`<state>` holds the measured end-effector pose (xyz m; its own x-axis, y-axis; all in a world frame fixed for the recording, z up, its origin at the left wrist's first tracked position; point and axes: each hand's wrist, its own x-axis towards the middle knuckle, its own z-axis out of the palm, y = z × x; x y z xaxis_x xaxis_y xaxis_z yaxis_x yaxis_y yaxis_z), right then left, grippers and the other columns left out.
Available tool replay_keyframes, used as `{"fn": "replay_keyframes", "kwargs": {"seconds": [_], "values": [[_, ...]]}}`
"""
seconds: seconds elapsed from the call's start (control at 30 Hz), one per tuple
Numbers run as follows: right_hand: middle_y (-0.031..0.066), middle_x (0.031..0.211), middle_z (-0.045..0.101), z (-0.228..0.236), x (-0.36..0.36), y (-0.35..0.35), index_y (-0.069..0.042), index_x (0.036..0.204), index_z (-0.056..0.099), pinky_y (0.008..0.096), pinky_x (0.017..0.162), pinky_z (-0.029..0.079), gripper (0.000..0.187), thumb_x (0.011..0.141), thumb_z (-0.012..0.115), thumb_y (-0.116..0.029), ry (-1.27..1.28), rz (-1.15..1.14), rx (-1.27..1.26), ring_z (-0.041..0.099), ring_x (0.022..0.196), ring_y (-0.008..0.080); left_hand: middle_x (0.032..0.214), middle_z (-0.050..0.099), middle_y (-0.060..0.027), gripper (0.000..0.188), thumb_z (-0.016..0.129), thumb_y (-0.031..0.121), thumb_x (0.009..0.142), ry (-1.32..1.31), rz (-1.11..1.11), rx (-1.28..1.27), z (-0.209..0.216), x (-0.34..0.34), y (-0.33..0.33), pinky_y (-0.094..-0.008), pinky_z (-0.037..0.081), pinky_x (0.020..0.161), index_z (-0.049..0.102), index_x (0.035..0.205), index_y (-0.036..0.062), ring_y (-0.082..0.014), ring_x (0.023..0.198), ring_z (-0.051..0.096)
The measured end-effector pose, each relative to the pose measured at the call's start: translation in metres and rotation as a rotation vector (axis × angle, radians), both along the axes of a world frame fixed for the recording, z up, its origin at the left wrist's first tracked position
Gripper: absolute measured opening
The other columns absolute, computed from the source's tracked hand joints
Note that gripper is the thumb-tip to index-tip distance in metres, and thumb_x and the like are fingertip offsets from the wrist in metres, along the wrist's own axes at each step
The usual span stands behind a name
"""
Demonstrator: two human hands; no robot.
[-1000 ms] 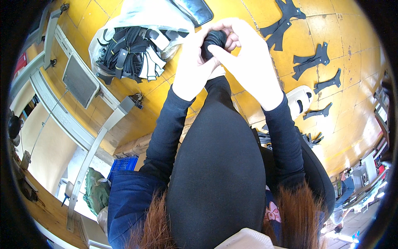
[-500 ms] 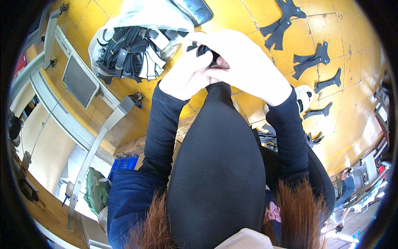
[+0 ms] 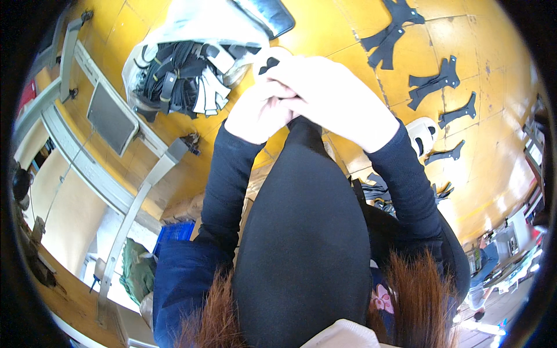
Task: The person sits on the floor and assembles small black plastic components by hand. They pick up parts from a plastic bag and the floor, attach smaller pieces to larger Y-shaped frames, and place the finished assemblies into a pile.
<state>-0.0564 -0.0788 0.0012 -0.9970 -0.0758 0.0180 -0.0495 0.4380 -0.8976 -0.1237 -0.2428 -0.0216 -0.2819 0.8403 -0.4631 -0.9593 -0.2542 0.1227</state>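
Observation:
My left hand (image 3: 255, 113) and my right hand (image 3: 336, 100) meet in front of my black-clad knee (image 3: 301, 220). Their fingers are closed and press together at the tips. The right hand lies over the left fingertips, so whatever is between them is hidden. Just beyond the hands shows part of a white shoe (image 3: 268, 57) with dark openings. Nearest on the left is a clear plastic bag (image 3: 191, 26) holding a bundle of black straps (image 3: 168, 78) and some white strips (image 3: 210, 93).
Dark forked fabric pieces (image 3: 438, 82) lie in a row on the yellow tiled floor (image 3: 487, 46) to the right. Another white shoe (image 3: 422, 136) is beside them. A grey metal frame (image 3: 87, 153) stands at left, near a blue crate (image 3: 176, 231) and a green sack (image 3: 136, 269).
A black item showed between my fingers earlier; now my right hand covers that spot. My right hand has shifted slightly down and left, with its fingers folded over the left ones.

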Motion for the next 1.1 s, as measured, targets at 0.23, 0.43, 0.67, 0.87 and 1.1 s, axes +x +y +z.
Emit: {"fn": "replay_keyframes", "kwargs": {"seconds": [0.23,0.43,0.67,0.87,1.1], "values": [[0.0165,0.099,0.058,0.057,0.006,0.038,-0.004,0.108,0.057,0.0366,0.080,0.048,0.026,0.084,0.056,-0.013,0.007,0.143,-0.137,0.058,0.088,0.0291,0.105,0.057,-0.0146,0.060,0.055,0.002,0.075,0.050,-0.011,-0.329,0.047,0.004,0.024,-0.0367,0.053,0.071,0.039,0.132,0.0026,-0.0258,0.082,0.061],[0.0157,0.098,0.058,0.158,0.064,0.104,-0.002,0.103,0.057,0.0369,0.079,0.048,0.027,0.080,0.060,-0.015,-0.080,0.012,-0.072,0.057,0.088,0.0298,0.104,0.055,-0.0192,0.068,0.048,-0.001,0.053,0.319,-0.451,0.134,0.121,0.001,0.094,-0.0338,0.046,0.074,0.047,0.121,-0.0033,-0.0282,0.080,0.056],[0.0215,0.080,0.063,0.232,0.158,0.151,0.004,0.086,0.065,0.0377,0.073,0.050,0.026,0.070,0.063,-0.016,0.278,-0.655,0.264,0.063,0.078,0.0341,0.124,0.051,-0.0132,0.046,0.052,-0.001,0.086,1.231,-0.582,-0.069,0.233,0.051,0.201,-0.0306,0.037,0.100,0.041,0.130,-0.0042,-0.0202,0.116,0.049],[0.0198,0.088,0.066,0.235,0.264,0.157,0.004,0.104,0.063,0.0340,0.069,0.053,0.039,0.074,0.065,-0.020,0.421,-0.949,0.030,0.066,0.077,0.0286,0.107,0.061,-0.0120,0.033,0.052,0.005,0.092,1.674,-0.704,0.064,0.262,0.110,0.253,-0.0274,0.043,0.091,0.048,0.122,-0.0073,-0.0170,0.100,0.058],[0.0076,0.105,0.066,0.096,0.464,0.131,-0.002,0.114,0.059,0.0275,0.083,0.047,0.033,0.089,0.060,-0.023,-0.077,-1.614,-0.070,0.062,0.093,0.0159,0.117,0.054,-0.0170,0.037,0.046,0.018,0.098,1.297,-0.891,0.002,0.273,0.131,0.265,-0.0275,0.050,0.088,0.043,0.127,-0.0044,-0.0195,0.102,0.057]]}}
